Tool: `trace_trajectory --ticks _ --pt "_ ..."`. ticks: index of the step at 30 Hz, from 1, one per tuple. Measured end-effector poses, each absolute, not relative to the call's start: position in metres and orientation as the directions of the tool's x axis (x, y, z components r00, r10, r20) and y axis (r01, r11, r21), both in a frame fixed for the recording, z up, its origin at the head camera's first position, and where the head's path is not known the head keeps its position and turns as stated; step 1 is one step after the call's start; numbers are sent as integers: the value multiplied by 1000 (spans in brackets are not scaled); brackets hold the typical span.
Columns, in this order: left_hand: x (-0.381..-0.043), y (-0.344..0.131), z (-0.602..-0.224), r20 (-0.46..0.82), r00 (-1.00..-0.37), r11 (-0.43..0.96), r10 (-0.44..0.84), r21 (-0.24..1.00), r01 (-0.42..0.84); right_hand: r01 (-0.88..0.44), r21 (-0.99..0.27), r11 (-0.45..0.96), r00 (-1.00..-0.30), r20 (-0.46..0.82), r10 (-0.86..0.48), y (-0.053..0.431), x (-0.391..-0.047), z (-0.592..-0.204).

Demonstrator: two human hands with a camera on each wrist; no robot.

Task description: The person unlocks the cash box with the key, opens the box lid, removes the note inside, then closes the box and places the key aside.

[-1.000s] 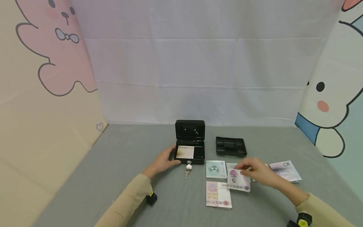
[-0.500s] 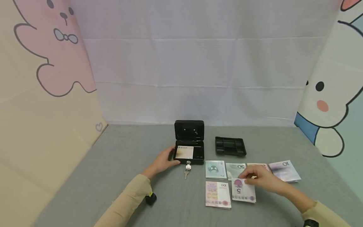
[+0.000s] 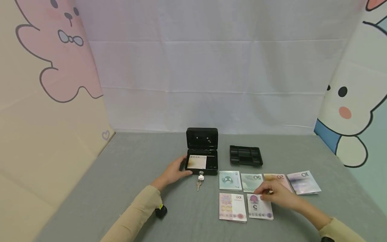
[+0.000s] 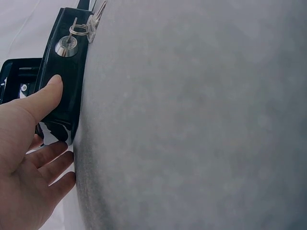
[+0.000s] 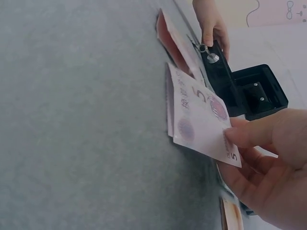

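Observation:
My left hand point(image 3: 173, 173) holds the left front corner of an open black cash box point(image 3: 202, 133). In the left wrist view its thumb lies on the front wall beside the lock point(image 4: 66, 46), with fingers at the box's side. Keys point(image 3: 199, 184) hang from the lock, and a folded banknote point(image 3: 197, 162) lies inside the box. The right hand point(image 3: 279, 194) pinches the top edge of a folded 5 banknote point(image 3: 260, 208), between thumb and fingers. This note is just right of the folded 100 banknote point(image 3: 232, 207), at or slightly above the table; the contact is unclear.
Behind lie a pale green folded note point(image 3: 230, 180), a 50 note point(image 3: 252, 182), a partly covered 20 note point(image 3: 279, 179) and a 10 note point(image 3: 303, 182). A black compartment tray point(image 3: 246, 156) sits right of the box. White cloth point(image 3: 211, 67) hangs behind the grey table point(image 3: 136, 151).
The right hand has carried the 5 banknote toward me and slightly right, then lowered it beside the 100 note, uncovering the 50 and 20 notes. The left hand stays on the box.

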State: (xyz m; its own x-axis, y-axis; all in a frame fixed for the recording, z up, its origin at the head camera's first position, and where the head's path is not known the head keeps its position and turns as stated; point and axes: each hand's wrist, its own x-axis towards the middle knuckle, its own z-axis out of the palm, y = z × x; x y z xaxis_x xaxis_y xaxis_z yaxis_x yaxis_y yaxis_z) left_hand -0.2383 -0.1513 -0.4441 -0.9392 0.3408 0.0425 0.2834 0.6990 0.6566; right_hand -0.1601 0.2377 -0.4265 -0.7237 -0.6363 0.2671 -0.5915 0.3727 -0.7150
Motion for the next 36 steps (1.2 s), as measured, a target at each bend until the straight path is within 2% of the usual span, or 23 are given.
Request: trace_trajectory --ticks 9,22,28,36 --pt "-241 -152 -447 38 -940 714 338 640 282 -553 -713 430 -765 231 -601 235 -155 -431" --pt "-240 -153 -447 94 -927 696 364 633 338 -534 -721 440 -772 205 -601 233 -154 -437" --pt "-241 -152 -447 68 -932 698 355 644 313 -558 -695 453 -770 230 -596 233 -154 -438" --pt "-241 -152 -448 65 -932 699 356 644 312 -636 -606 477 -748 333 -574 232 -159 -427"
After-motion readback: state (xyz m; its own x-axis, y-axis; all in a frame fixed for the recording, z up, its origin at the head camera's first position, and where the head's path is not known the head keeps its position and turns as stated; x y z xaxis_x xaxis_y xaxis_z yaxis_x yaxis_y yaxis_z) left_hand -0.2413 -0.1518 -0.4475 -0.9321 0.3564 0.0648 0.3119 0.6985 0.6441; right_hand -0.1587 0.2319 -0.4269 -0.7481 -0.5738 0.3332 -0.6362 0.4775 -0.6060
